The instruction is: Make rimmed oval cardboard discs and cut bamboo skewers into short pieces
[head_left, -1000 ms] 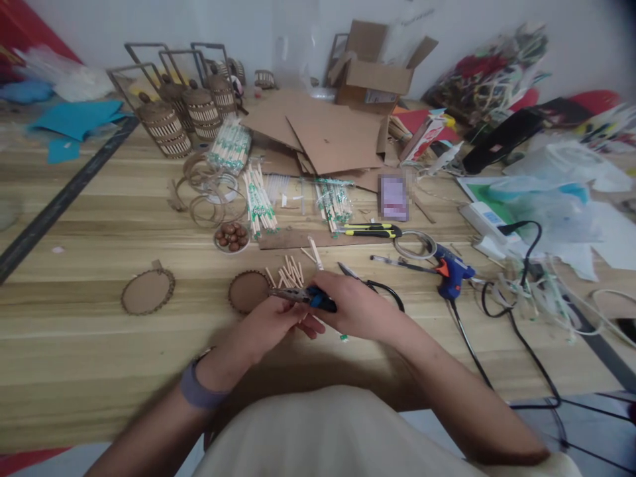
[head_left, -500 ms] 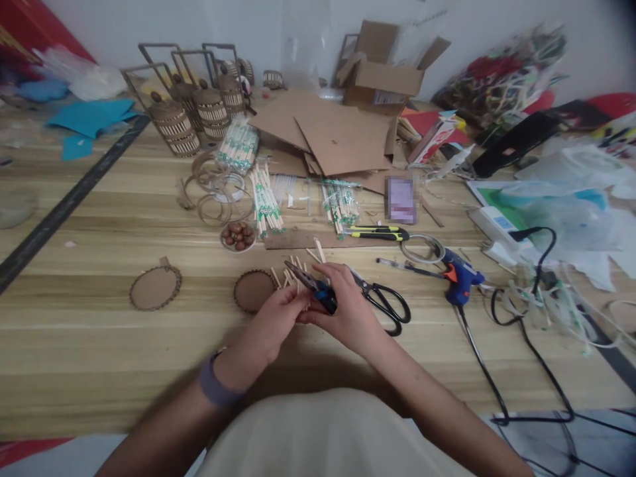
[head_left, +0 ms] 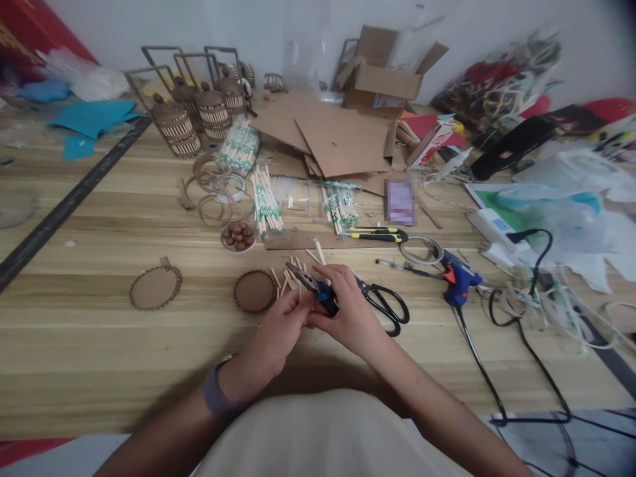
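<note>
Blue-handled pliers (head_left: 303, 277) are gripped in my right hand (head_left: 352, 310), their metal jaws pointing up and to the left. My left hand (head_left: 277, 334) is closed in a pinch close against the right one; whatever lies between its fingertips is hidden. Just beyond the fingers lies a loose pile of short pale wooden sticks (head_left: 284, 283). A round cardboard piece with a dark braided rim (head_left: 254, 292) sits left of the pile, and a similar cardboard piece (head_left: 156, 289) with a small tab lies farther left. Black-handled scissors (head_left: 392, 303) rest right of my right hand.
A bowl of brown balls (head_left: 238, 236), wrapped chopsticks (head_left: 267, 202) and a yellow-black cutter (head_left: 377, 234) lie ahead. To the right is a blue glue gun (head_left: 462, 278) with its cord. Small lidded baskets (head_left: 176, 129) and cardboard sheets (head_left: 342, 139) stand behind.
Both hands stay close together around the pliers. My left hand has shifted slightly right, and the pliers have moved a little with the right hand.
</note>
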`<state>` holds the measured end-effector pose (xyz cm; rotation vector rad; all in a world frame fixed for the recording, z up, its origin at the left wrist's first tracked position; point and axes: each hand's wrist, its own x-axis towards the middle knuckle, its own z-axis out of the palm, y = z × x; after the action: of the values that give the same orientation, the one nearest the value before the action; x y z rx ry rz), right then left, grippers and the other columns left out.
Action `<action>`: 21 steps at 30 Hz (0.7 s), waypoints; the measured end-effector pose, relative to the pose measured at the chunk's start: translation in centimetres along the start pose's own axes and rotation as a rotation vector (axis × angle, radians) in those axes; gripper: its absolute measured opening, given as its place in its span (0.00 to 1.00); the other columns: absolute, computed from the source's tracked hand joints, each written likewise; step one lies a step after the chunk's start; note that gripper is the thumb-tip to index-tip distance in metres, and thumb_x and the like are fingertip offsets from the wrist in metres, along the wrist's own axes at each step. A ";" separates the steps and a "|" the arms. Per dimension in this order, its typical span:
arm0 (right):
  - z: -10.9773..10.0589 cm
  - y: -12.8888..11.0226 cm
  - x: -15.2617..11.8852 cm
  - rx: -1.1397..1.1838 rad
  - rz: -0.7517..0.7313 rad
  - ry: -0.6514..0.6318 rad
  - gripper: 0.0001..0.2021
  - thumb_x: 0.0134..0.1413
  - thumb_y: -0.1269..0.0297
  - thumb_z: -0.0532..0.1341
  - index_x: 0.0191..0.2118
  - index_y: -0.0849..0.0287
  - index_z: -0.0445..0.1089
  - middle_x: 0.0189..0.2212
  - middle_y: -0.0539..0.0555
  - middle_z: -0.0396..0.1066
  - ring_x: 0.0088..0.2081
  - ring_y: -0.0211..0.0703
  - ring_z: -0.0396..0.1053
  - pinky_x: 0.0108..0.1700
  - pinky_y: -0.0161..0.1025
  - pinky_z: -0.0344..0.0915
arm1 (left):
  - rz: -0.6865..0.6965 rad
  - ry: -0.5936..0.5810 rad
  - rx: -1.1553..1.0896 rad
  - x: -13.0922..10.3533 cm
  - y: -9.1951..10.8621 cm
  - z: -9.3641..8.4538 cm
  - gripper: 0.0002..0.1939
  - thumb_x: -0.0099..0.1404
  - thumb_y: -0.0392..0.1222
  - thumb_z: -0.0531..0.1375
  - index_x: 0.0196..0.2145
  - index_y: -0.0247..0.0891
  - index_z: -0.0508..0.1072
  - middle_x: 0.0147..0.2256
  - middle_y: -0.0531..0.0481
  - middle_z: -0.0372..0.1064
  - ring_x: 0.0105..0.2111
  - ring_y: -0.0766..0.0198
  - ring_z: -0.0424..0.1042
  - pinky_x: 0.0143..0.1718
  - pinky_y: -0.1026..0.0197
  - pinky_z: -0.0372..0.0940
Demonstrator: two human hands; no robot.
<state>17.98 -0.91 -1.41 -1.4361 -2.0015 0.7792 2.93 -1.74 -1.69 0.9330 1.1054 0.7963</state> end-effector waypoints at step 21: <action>-6.9 -0.6 -3.0 0.531 0.625 -0.495 0.11 0.44 0.60 0.64 0.36 0.57 0.73 0.36 0.52 0.72 0.40 0.45 0.67 0.41 0.39 0.63 | -0.048 -0.289 0.292 -2.0 1.7 -2.1 0.21 0.71 0.58 0.50 0.39 0.38 0.72 0.31 0.47 0.80 0.34 0.57 0.76 0.39 0.57 0.63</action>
<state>23.39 -3.02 3.41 -1.6365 -1.4396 1.9263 0.30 -2.39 0.25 1.2195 0.9989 0.4481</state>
